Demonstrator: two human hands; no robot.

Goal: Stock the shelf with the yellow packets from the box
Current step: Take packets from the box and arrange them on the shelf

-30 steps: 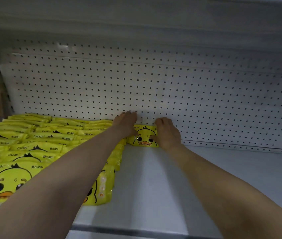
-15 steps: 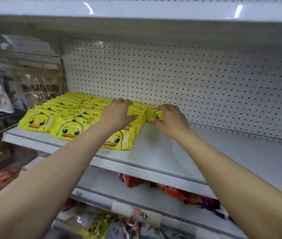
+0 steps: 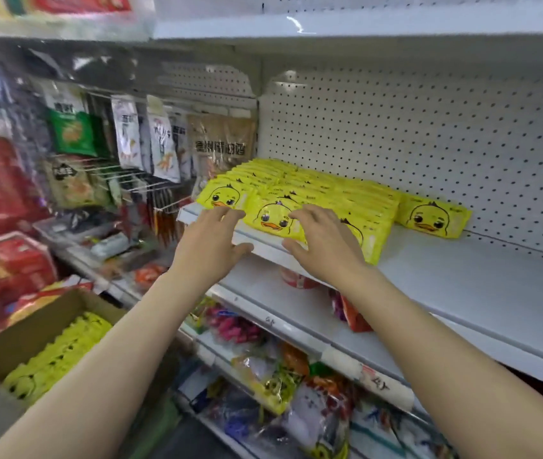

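Note:
Yellow duck-face packets (image 3: 313,190) lie in rows on the white shelf (image 3: 462,279). One packet (image 3: 434,217) stands apart at the back right, against the pegboard. My left hand (image 3: 212,246) hovers at the shelf's front edge, fingers spread, holding nothing. My right hand (image 3: 325,243) is open over the front-row packets, in front of them. A cardboard box (image 3: 41,329) at lower left holds more yellow packets (image 3: 61,352).
Snack bags (image 3: 160,144) hang on hooks to the left of the shelf. Lower shelves (image 3: 296,326) carry colourful packets. Red packages (image 3: 1,260) are stacked at far left. The white shelf stretches bare to the right of the packets.
Both hands have drawn back from the packet at the back of the shelf toward its front edge. The view has pulled away and turned left, bringing the box into sight.

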